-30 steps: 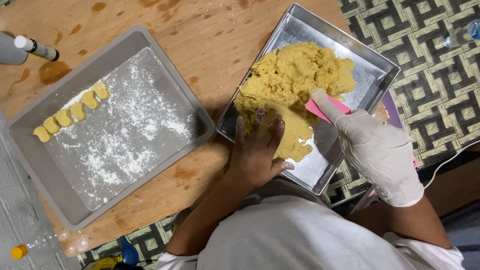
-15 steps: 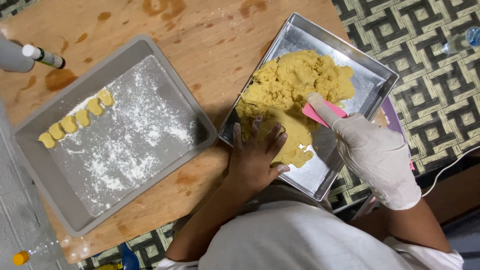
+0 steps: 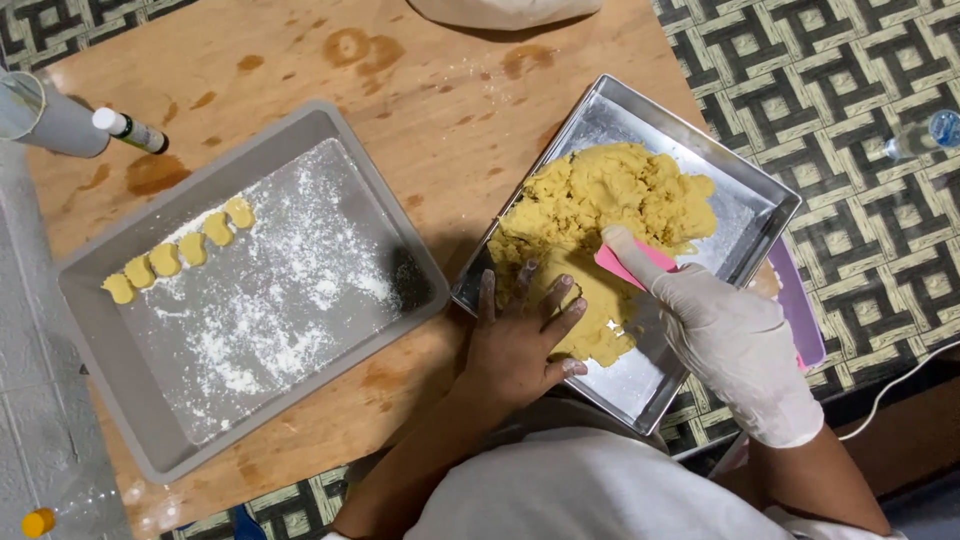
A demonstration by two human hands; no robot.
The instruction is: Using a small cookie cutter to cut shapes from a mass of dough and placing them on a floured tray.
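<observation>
Pressing my bare left hand (image 3: 520, 335) flat onto the yellow dough (image 3: 600, 235), fingers (image 3: 563, 318) spread open and dusted with flour, gripping nothing. Dough sits in the metal tray (image 3: 765, 205) at centre right of the frame, heaped toward the tray's upper half and flattened under my palm at the lower edge.

My right hand (image 3: 735, 345), in a white glove, is closed around a pink scraper (image 3: 635, 262); index finger lies along its top edge. Scraper blade touches the dough just right of my left fingers.

Grey tray (image 3: 95, 290) lies at centre left on the wooden counter (image 3: 420, 90), well apart from the metal one. Its floor is dusted with white flour (image 3: 290, 300). Five small dough pieces (image 3: 180, 255) stand in a slanted row along its upper left side, each touching or just beside the next.

Upper left of frame: small white bottle with dark cap (image 3: 130, 130) on its side, beside a pale cup (image 3: 40, 115). Patterned woven mat (image 3: 860, 90) fills the upper right, under the counter edge. Orange cap (image 3: 38, 521) at lower left corner.
</observation>
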